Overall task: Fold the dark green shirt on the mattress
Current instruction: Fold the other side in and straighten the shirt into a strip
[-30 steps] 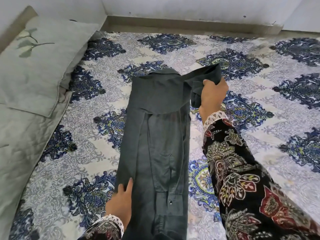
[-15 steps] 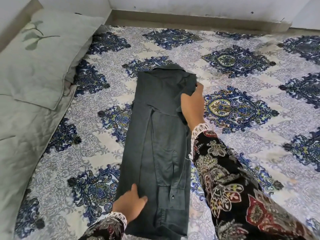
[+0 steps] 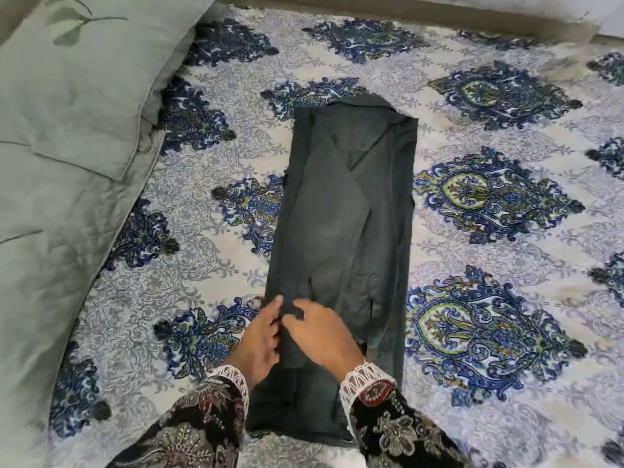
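Note:
The dark green shirt (image 3: pixel 341 231) lies on the patterned mattress (image 3: pixel 489 298) as a long narrow strip, collar at the far end, both sides and sleeves folded inward. My two hands meet at its near left part. My left hand (image 3: pixel 260 342) holds the shirt's left edge, its fingers curled against the fabric. My right hand (image 3: pixel 320 336) rests on top of the strip and pinches a small fold of cloth between thumb and forefinger. The shirt's near hem runs between my patterned sleeves.
A grey-green pillow (image 3: pixel 77 79) and quilt (image 3: pixel 44 265) lie along the left side of the mattress. A wall base (image 3: pixel 405 11) runs along the far edge. Patterned sheet spreads to the right of the shirt.
My right hand let go of the shirt's far right shoulder after folding that side in, and came down to the near left part. My left hand shifted slightly onto the left edge.

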